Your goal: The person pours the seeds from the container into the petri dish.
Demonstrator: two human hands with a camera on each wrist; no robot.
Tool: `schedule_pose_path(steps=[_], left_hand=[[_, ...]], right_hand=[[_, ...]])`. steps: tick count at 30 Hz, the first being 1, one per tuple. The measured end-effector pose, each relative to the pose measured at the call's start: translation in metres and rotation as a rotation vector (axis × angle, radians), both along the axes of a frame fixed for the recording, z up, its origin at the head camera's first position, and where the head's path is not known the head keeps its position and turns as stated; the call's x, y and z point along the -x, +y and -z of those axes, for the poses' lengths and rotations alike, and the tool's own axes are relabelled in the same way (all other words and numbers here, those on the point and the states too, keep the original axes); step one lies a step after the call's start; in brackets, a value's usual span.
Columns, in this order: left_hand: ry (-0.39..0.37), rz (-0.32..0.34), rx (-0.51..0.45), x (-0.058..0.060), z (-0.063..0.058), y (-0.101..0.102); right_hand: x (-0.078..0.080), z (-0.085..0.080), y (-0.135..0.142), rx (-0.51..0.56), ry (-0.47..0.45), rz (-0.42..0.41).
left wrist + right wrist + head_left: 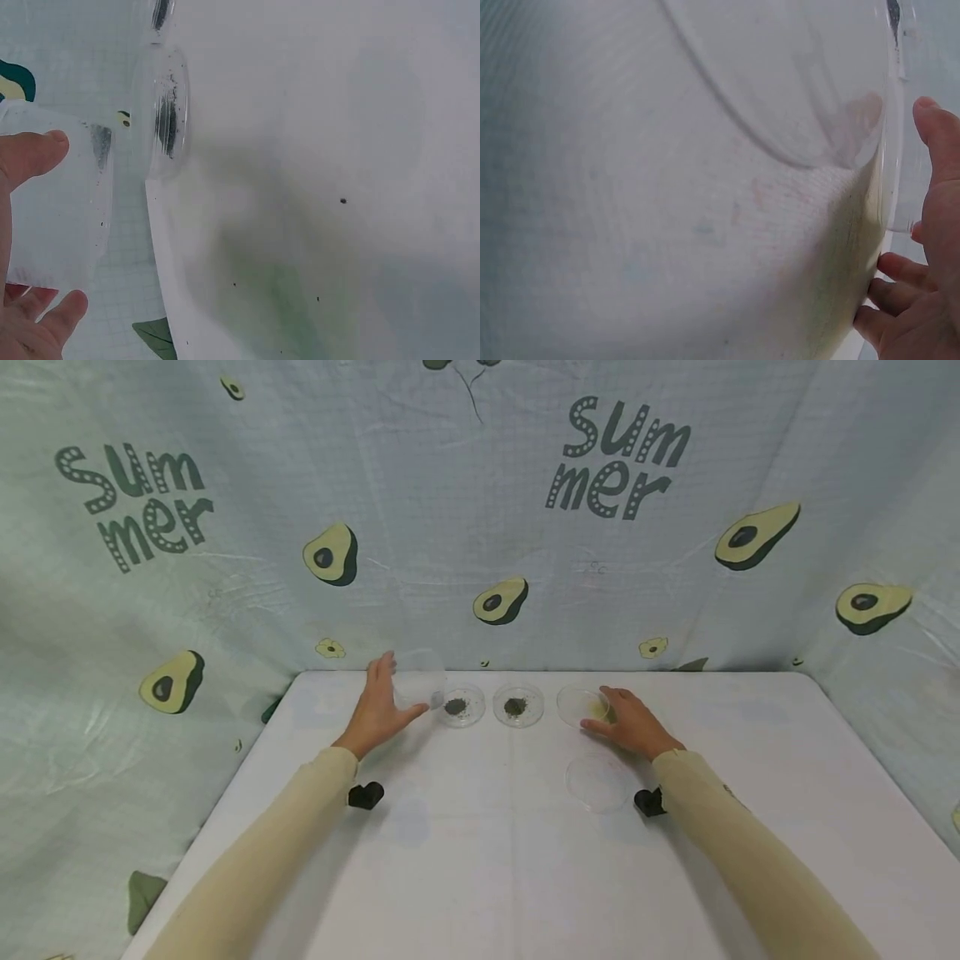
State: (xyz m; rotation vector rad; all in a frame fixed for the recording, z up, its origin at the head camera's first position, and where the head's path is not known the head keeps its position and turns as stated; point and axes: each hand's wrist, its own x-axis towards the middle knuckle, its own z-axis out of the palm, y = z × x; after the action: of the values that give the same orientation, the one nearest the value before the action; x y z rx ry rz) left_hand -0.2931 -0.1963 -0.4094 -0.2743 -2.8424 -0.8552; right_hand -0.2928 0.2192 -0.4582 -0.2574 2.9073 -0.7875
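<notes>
My left hand point(377, 710) grips a translucent plastic container point(418, 672), tilted, with dark grains in its lower corner. In the left wrist view, thumb and fingers are on opposite sides of this container point(56, 202). Beside it, a petri dish point(474, 717) holds a small dark heap. A second petri dish point(531, 718) with dark green-brown flakes stands to its right. My right hand point(632, 722) holds a third petri dish point(573, 706) by its right side, thumb in front and fingers behind. Something yellowish shows at that dish's right side.
A clear round lid point(598, 782) lies on the white table point(480, 877) in front of the third dish. Behind the table's far edge hangs a patterned cloth point(450, 510). Black pieces point(366, 795) show under both wrists. A few dark specks point(343, 201) dot the tabletop.
</notes>
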Motion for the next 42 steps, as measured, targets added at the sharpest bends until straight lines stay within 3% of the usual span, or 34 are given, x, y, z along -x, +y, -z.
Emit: schedule_pose_path(steps=[21,42], left_hand=[[0.025,0.101,-0.025,0.009,-0.001,0.047],[0.075,0.168,0.027,0.015,0.001,0.082]], right_hand=[[0.004,0.006,0.001,0.002,0.049,-0.021],[0.0,0.007,0.001,-0.018,0.066,-0.012]])
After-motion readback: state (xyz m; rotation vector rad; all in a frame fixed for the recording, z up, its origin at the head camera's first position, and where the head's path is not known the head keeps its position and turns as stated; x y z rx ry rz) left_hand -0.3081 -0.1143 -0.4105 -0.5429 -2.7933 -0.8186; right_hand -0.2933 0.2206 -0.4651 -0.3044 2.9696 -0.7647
